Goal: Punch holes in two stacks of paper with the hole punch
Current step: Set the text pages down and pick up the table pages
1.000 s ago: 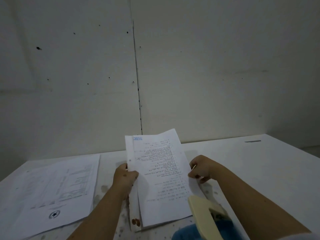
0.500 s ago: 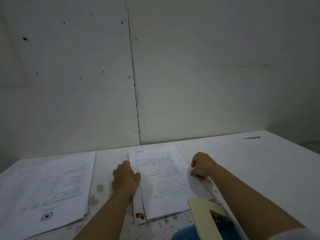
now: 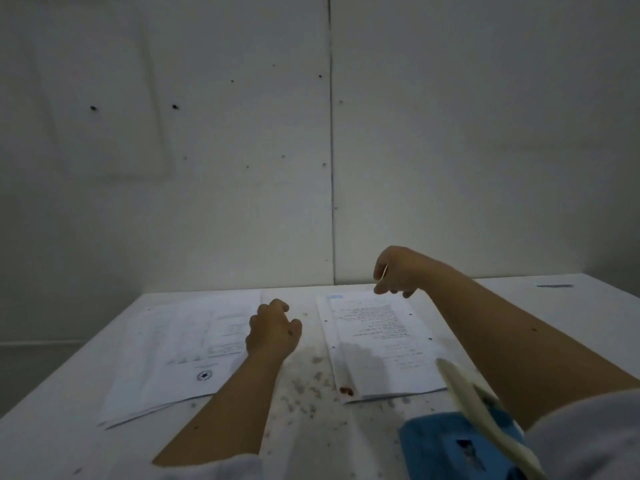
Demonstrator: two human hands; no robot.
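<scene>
I see a speckled white table against a bare grey wall — two paper stacks flat, hole punch near me. My left hand is loosely curled, empty; right hand — fingers pinching something thin.

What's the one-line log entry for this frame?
left hand: on left stack edge | right hand: raised, off right stack | punch: idle, near edge

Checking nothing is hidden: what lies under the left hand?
The left hand rests on the right edge of the left paper stack; the table shows beside it. What its palm covers is hidden.
</scene>
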